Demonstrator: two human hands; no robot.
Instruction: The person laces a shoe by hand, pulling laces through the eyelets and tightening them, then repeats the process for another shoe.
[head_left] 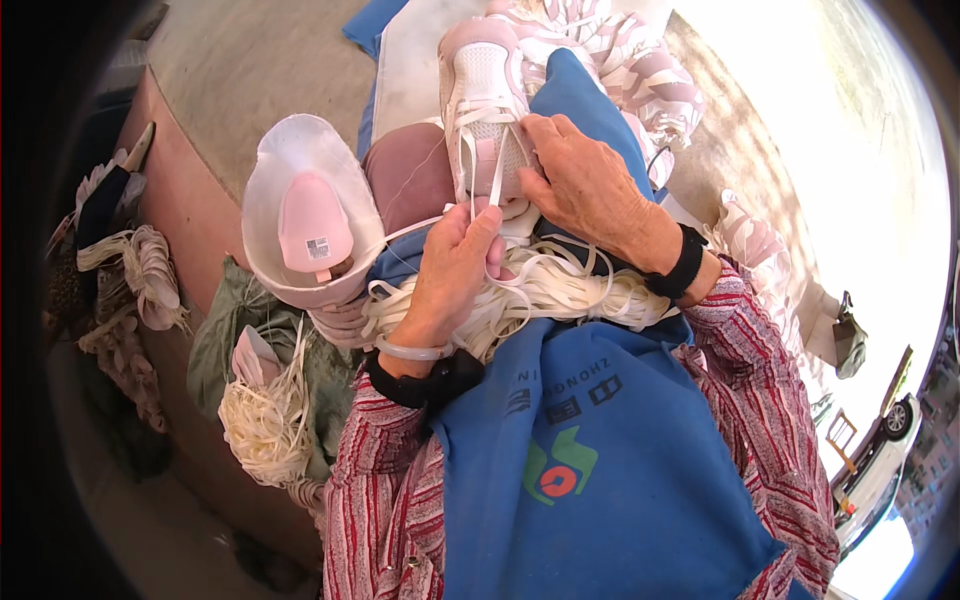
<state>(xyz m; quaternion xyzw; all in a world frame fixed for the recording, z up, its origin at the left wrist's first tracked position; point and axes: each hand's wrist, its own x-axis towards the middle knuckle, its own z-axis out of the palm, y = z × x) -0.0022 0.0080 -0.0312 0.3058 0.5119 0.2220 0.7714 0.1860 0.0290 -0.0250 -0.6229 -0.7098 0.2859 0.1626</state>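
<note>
In front of me a pale pink and white sneaker lies with its toe pointing away, a flat white shoelace threaded partway through its eyelets. My left hand pinches the lace between thumb and fingers near the shoe's opening. Closed on the sneaker's right edge beside the eyelets is my right hand; its fingertips are partly hidden. A thick bundle of loose white laces lies across my lap under both wrists, on top of a blue apron.
At my left stands a white tub with pink shoe tongues inside. Below it, a lace bundle rests on green cloth. More pink and white shoes are piled at the far right. A white car is outside at right.
</note>
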